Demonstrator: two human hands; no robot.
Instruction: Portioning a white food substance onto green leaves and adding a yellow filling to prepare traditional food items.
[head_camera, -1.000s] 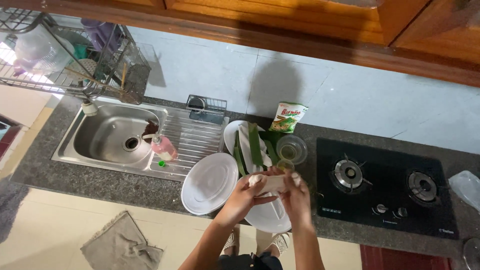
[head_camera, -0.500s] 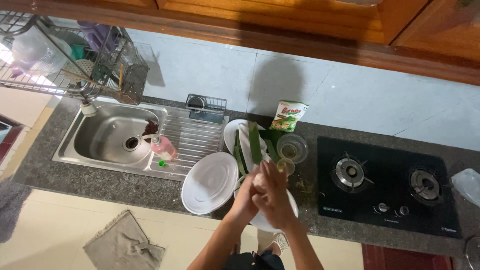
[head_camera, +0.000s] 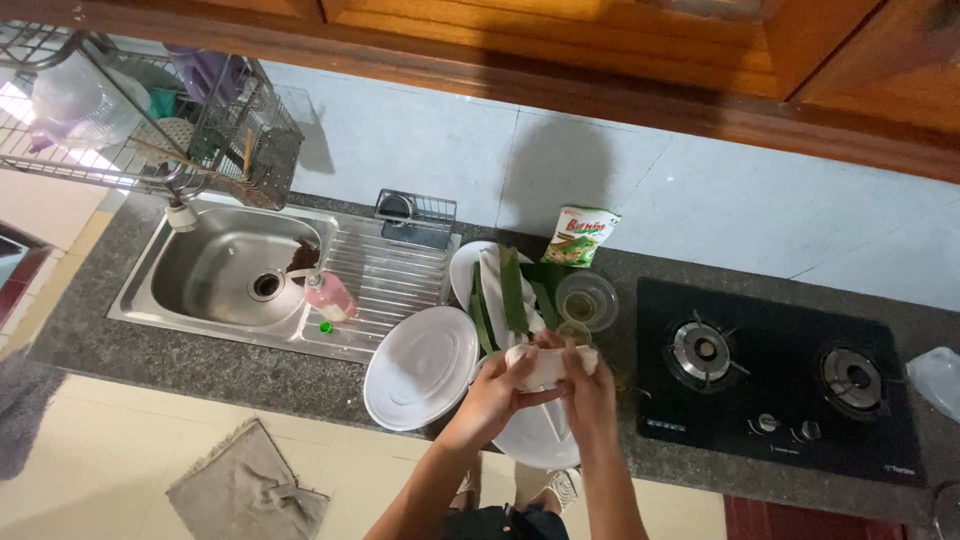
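Both hands hold a pale lump of dough (head_camera: 545, 362) above a white plate (head_camera: 540, 438) at the counter's front edge. My left hand (head_camera: 497, 390) cups the lump from the left and below. My right hand (head_camera: 590, 385) grips its right end. Just behind the hands stand a small glass bowl (head_camera: 587, 300) and a white plate (head_camera: 470, 270) with long green leaf strips (head_camera: 512, 290). A white round lid or plate (head_camera: 422, 367) lies to the left of my hands.
A steel sink (head_camera: 235, 275) with a pink bottle (head_camera: 328, 295) on its drainboard is at left, under a dish rack (head_camera: 150, 110). A green snack packet (head_camera: 583, 235) leans on the wall. A black two-burner gas hob (head_camera: 770, 375) is at right. A grey mat (head_camera: 245, 490) lies on the floor.
My hands have turned and pressed the dough, closing together over it, then spreading so the lump lies across both hands. Nothing else on the counter moved.
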